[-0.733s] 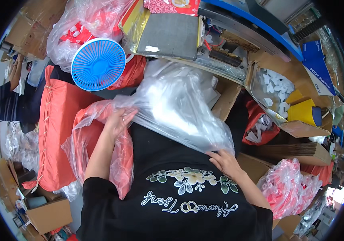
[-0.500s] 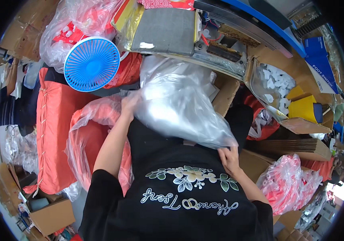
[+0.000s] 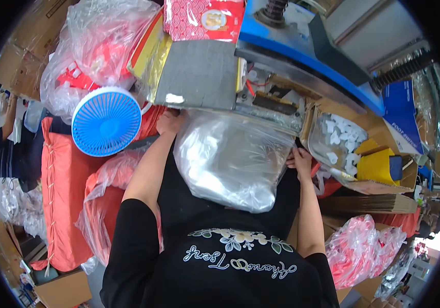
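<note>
A large clear plastic bag (image 3: pixel 225 169) is spread over my lap, in front of the workbench, its rounded lower end towards my shirt. Its far left edge is held by my left hand (image 3: pixel 170 122), with the fingers closed and partly hidden. On the other side, my right hand (image 3: pixel 299 161) grips the far right edge, thumb and fingers pinched together. Pale, boxy shapes show faintly through the plastic; I cannot make out what they are.
A blue fan (image 3: pixel 106 122) stands close to my left hand. Ahead is a machine with a blue frame (image 3: pixel 328 66) and a grey pad (image 3: pixel 198 74). A carton (image 3: pixel 374 184) with small white parts (image 3: pixel 344 136) is at right. Red bundles (image 3: pixel 68 200) stand left; another person (image 3: pixel 4 151) is far left.
My right hand has moved away from my body to the bag's far right edge. The bag, earlier slanting towards that hand, is now spread between both hands. The whole view has shifted.
</note>
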Motion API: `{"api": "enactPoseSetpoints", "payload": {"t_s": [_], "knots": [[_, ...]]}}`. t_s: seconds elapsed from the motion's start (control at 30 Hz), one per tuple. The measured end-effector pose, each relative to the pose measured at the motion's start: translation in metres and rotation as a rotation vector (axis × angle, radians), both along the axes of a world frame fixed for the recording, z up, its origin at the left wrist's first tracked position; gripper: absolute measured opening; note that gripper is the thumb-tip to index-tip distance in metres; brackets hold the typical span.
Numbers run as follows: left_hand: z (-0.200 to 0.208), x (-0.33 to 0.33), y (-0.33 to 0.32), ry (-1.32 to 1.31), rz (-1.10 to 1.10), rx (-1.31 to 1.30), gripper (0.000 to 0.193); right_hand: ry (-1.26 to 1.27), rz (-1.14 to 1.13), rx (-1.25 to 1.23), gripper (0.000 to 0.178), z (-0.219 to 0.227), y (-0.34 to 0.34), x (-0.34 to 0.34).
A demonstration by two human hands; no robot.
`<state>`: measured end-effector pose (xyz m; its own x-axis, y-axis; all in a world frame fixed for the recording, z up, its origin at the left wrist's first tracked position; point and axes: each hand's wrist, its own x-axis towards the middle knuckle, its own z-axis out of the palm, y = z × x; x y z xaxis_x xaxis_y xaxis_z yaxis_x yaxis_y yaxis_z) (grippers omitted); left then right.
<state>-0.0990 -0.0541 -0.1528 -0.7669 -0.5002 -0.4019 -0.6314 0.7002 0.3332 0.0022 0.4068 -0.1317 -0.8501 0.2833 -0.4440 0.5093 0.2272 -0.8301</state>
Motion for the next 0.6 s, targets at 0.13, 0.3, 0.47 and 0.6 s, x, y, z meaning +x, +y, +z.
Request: {"api": "enactPoseSetpoints", "payload": {"t_s": [0.13, 0.3, 0.47, 0.6], "knots": [[-0.059, -0.039, 0.015, 0.318, -0.449, -0.141, 0.079, 0.497, 0.071, 0.832, 0.045, -0.043, 0.029, -0.018], [-0.047, -0.104, 0.051, 0.430, -0.608, -0.173, 0.069, 0.498, -0.334, -0.344, 0.048, -0.081, 0.031, -0.028], [-0.021, -0.164, 0.092, 0.582, -0.729, -0.118, 0.066, 0.483, -0.049, 0.282, 0.042, -0.117, 0.089, -0.030], [0.007, -0.199, 0.122, 0.688, -0.814, -0.082, 0.063, 0.533, -0.287, -0.294, 0.042, -0.149, 0.118, -0.023]]}}
